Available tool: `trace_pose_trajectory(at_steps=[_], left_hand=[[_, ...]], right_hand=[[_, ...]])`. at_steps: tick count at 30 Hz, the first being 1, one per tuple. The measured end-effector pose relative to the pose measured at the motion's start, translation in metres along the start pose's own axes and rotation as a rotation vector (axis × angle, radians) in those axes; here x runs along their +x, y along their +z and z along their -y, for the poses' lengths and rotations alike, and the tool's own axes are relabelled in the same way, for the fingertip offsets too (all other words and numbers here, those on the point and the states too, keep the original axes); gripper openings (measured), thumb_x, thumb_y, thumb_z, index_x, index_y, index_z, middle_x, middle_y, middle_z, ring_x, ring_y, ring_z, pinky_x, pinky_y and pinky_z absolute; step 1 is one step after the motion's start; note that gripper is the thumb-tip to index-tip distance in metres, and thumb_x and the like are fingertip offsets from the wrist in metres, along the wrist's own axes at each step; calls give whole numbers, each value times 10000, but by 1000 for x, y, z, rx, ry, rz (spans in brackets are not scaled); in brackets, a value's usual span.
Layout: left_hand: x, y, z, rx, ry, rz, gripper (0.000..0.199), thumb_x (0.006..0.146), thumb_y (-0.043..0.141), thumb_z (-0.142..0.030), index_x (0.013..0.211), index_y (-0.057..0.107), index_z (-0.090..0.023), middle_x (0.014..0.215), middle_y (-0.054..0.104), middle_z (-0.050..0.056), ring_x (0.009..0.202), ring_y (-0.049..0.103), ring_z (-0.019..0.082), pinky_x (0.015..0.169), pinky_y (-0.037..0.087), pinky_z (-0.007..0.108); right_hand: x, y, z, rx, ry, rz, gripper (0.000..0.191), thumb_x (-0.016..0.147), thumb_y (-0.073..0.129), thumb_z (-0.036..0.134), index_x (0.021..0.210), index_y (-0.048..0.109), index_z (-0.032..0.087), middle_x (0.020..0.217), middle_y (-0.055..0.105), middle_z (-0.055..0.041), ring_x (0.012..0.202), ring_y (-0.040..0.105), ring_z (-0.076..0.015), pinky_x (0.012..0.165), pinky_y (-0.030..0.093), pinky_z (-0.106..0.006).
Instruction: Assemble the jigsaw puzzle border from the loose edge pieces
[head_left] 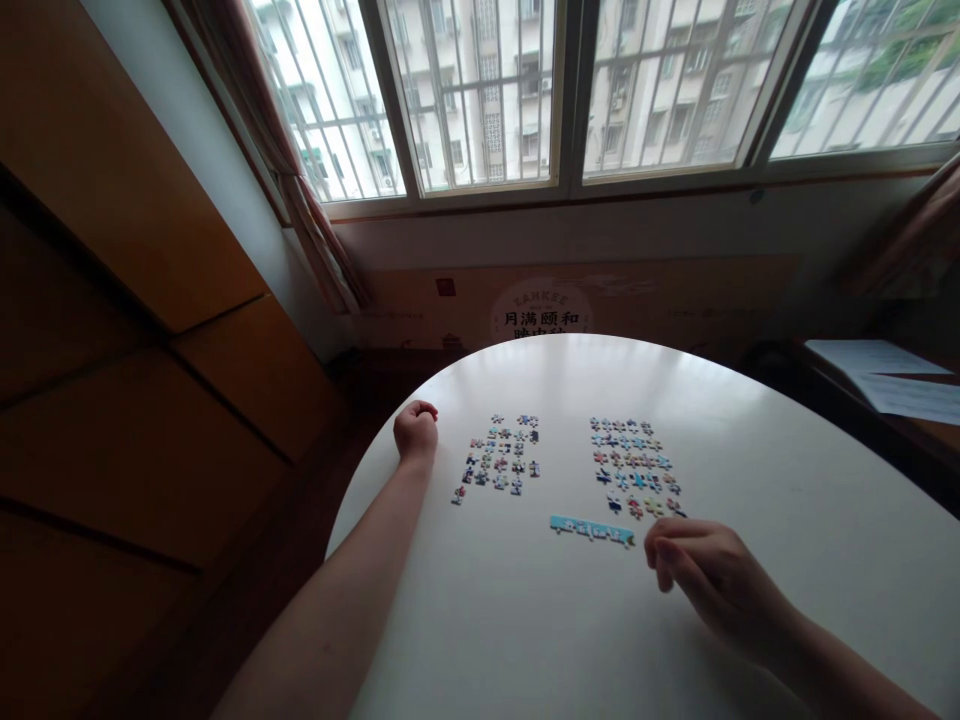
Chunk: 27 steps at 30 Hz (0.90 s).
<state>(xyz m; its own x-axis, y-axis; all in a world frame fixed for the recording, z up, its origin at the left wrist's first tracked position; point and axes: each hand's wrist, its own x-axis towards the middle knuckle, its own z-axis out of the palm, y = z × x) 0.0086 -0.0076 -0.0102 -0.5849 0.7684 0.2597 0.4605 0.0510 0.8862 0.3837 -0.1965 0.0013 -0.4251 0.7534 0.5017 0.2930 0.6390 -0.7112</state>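
Observation:
On the white table, my left hand rests closed in a fist near the left edge, and no object shows in it. To its right lies a loose group of jigsaw puzzle pieces. A second group of puzzle pieces is laid out in rough rows farther right. Nearer to me is a light blue strip of joined puzzle pieces. My right hand is just right of the strip's end, its fingers curled and pressed together. Whatever they may hold is hidden. Its knuckles are close to the lowest pieces of the right group.
The round white table has a curved far edge. Beyond it stand a printed panel and barred windows. A wooden cabinet is on the left. Papers lie on a dark surface at the right.

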Motion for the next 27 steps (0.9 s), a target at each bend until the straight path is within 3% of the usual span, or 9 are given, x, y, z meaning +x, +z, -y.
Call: trace_pose_trajectory(at_steps=[8, 15, 19, 22, 27], left_hand=[[9, 10, -6, 124, -114, -36, 194, 546, 516, -131, 620, 666, -231, 698, 678, 60, 694, 592, 259, 670, 424, 369], [2, 7, -10, 76, 17, 13, 206, 582, 501, -115, 616, 664, -236, 691, 678, 33, 721, 595, 237, 681, 418, 340], [-5, 5, -31, 21, 126, 66, 210, 631, 473, -106, 615, 647, -221, 647, 639, 16, 694, 589, 205, 668, 423, 305], [-17, 1, -59, -23, 240, 211, 229, 687, 472, -120, 664, 679, -214, 650, 635, 1, 649, 585, 176, 641, 438, 279], [-48, -14, -96, 220, 727, 702, 270, 786, 507, -128, 782, 765, -205, 897, 721, 45, 671, 600, 158, 683, 468, 295]], right_hand=[[1, -1, 3, -8, -5, 16, 487, 1080, 364, 260, 652, 580, 174, 671, 601, -40, 606, 594, -135, 600, 436, -260], [2, -5, 6, -32, -7, -9, 474, 1076, 378, 274, 666, 594, 178, 669, 605, -41, 602, 603, -147, 595, 447, -270], [4, -8, 6, -51, -18, -12, 457, 1069, 388, 253, 670, 596, 178, 670, 608, -37, 600, 605, -143, 594, 446, -268], [5, -9, 6, -55, -22, -21, 445, 1065, 398, 244, 671, 595, 178, 670, 610, -35, 595, 602, -139, 592, 442, -269], [6, -10, 7, -55, -22, -31, 442, 1064, 406, 240, 671, 597, 181, 666, 613, -31, 598, 604, -138, 635, 460, -282]])
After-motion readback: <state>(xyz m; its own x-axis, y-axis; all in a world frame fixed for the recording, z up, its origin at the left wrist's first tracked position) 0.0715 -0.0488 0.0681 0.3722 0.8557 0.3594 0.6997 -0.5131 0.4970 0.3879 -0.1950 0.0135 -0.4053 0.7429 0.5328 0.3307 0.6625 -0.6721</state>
